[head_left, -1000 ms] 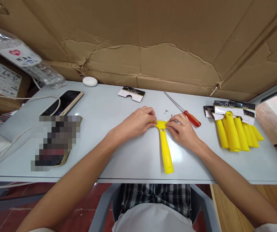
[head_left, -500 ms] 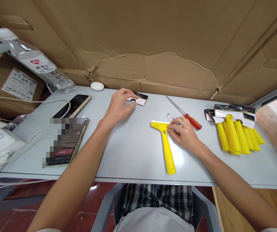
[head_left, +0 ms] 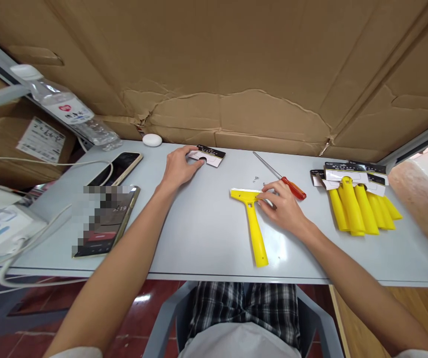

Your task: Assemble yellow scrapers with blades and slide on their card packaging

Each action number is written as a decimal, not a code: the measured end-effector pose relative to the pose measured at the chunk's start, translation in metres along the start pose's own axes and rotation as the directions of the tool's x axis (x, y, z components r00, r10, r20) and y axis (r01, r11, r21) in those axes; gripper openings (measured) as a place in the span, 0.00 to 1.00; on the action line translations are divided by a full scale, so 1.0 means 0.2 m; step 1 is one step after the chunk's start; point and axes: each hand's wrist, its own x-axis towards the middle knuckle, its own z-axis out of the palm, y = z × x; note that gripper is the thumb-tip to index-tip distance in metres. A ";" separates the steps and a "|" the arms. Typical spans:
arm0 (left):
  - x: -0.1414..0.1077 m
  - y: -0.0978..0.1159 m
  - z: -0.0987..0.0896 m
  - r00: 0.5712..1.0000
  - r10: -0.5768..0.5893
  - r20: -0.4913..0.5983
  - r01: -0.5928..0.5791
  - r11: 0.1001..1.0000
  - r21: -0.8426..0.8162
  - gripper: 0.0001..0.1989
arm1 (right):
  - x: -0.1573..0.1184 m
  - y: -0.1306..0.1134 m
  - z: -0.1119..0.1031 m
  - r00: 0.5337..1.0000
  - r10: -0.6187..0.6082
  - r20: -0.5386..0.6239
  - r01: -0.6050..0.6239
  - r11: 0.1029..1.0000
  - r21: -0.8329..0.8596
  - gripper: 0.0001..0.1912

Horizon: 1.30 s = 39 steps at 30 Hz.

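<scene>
Two bare hands work at a pale grey table (head_left: 206,238). The left hand (head_left: 179,168), its arm reaching forward, lies palm down, fingertips (head_left: 195,155) on the left end of one white-and-black card insert (head_left: 211,156); whether it pinches the card cannot be told. The right hand (head_left: 283,209), its arm angled in from the right, is loosely curled and open, fingertips (head_left: 262,196) resting on the right end of the head of one yellow plastic scraper (head_left: 254,219) without closing around it. The scraper lies flat, handle toward the person. Just beyond it are one red-handled steel screwdriver (head_left: 292,186) and a few tiny screws (head_left: 255,179). Farther right lies a bundle of at least four yellow plastic scrapers with cards (head_left: 356,211).
</scene>
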 end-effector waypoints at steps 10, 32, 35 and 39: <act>-0.05 0.10 0.04 0.990 0.085 -0.110 -0.081 0.996 0.043 0.17 | 0.02 0.07 -0.07 0.987 0.106 -0.117 -0.110 0.994 -0.024 0.09; -0.24 0.40 0.02 0.828 0.539 0.158 -0.537 0.842 -0.059 0.13 | 0.13 0.08 -0.08 0.939 0.308 0.151 -0.258 0.924 -0.282 0.16; -0.22 0.38 0.03 0.829 0.540 0.148 -0.539 0.841 -0.050 0.14 | 0.19 0.07 -0.11 0.904 0.361 0.228 -0.273 0.899 -0.343 0.17; -0.21 0.35 0.04 0.823 0.542 0.171 -0.542 0.839 -0.046 0.14 | 0.31 0.09 -0.16 0.859 0.433 0.275 -0.286 0.850 -0.443 0.19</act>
